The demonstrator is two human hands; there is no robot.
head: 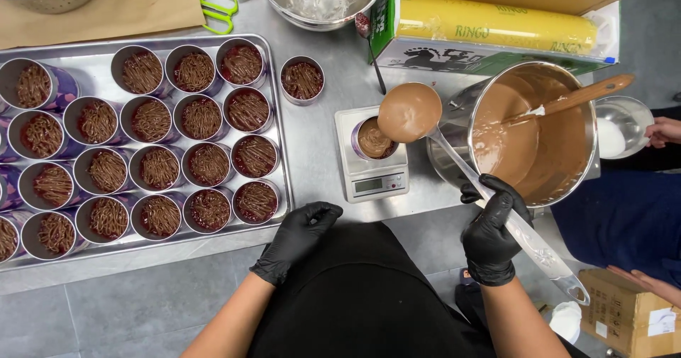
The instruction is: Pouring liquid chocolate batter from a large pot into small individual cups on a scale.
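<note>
The right hand, in a black glove, had its grip closed tight around the long metal handle of a ladle, fingers wrapped over the shaft partway along it, with the handle's end sticking out past the wrist toward the person's body. The forearm came up from the lower edge and the ladle slanted up and to the left from the fist. Its bowl, full of smooth brown batter, hung level just above a small round cup that stood on a little white scale on the steel counter. The cup already held some batter. The left hand, also gloved, held nothing; its fingers were loosely curled and rested at the counter's near edge, just beside a metal tray of filled cups. A big steel pot of the same batter, with a wooden-handled spatula leaning in it, sat just right of the scale.
</note>
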